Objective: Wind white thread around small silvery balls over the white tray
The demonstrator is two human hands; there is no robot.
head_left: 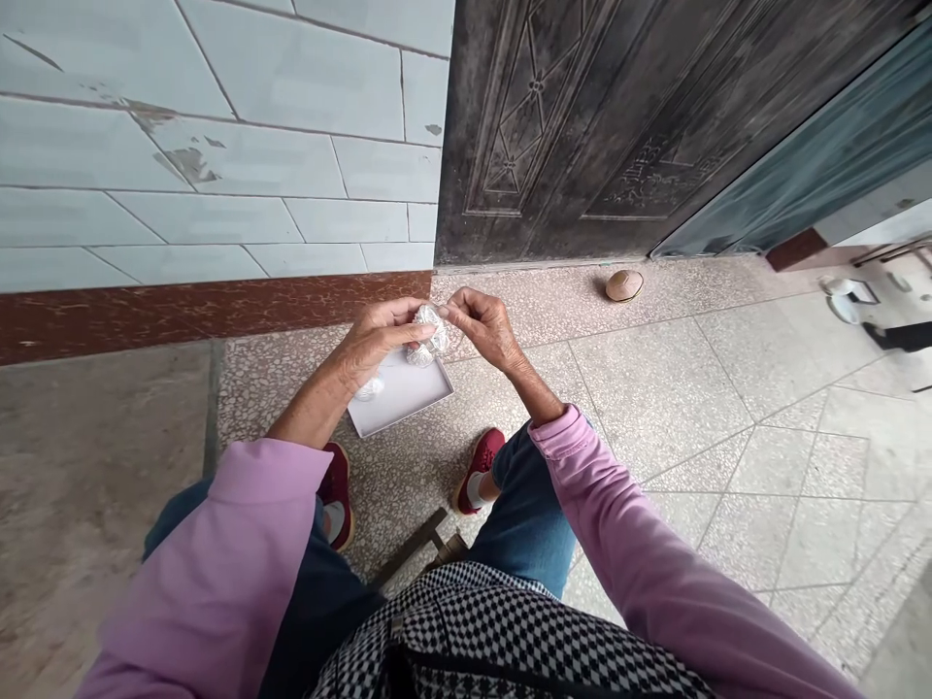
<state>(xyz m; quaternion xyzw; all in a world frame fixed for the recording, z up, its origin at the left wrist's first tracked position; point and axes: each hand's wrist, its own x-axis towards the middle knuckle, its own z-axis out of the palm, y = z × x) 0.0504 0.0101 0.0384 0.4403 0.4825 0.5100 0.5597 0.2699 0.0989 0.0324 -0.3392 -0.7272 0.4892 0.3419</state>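
My left hand (368, 342) is closed around a white ruffled bundle (429, 335), thumb across its front. What the bundle is made of is too small to tell. Close by its right side, my right hand (484, 325) is closed in a pinch, thumb against forefinger; whatever lies between those fingertips is too fine to make out. Beneath both hands a shallow pale tray (404, 400) lies on the floor. A second white piece (370, 389) rests at the tray's left end, partly hidden by my left wrist.
A dark carved door (553, 126) and a white tiled wall (218, 146) stand ahead. By the door's foot sits a round tan object (624, 285). My red shoes (481, 456) flank the tray's near side. Part of a wooden stool (429, 544) shows between my legs.
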